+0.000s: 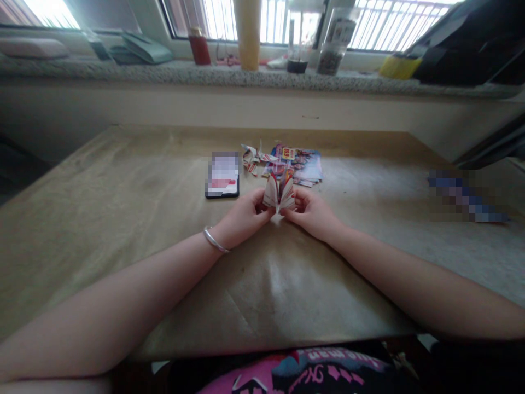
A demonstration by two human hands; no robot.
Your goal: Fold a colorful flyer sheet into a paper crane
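Note:
Between my two hands is a folded paper piece (pixel 270 195), white with red and coloured print, its flaps spread apart in a V. My left hand (pixel 248 210), with a silver bangle on the wrist, pinches its left side. On the opposite side, the fingers of my right hand (pixel 310 212) are closed on the paper too. Just beyond lie folded paper figures (pixel 255 157) with pointed ends, printed red and white. Beside them rests a stack of colourful printed sheets (pixel 307 164), partly hidden behind the held paper.
A phone or tablet (pixel 222 175) with a blurred screen lies left of the papers. Far right on the table (pixel 164 164) is a blurred blue strip (pixel 465 197). Bottles and jars (pixel 249 38) line the granite windowsill (pixel 164 76) at the back.

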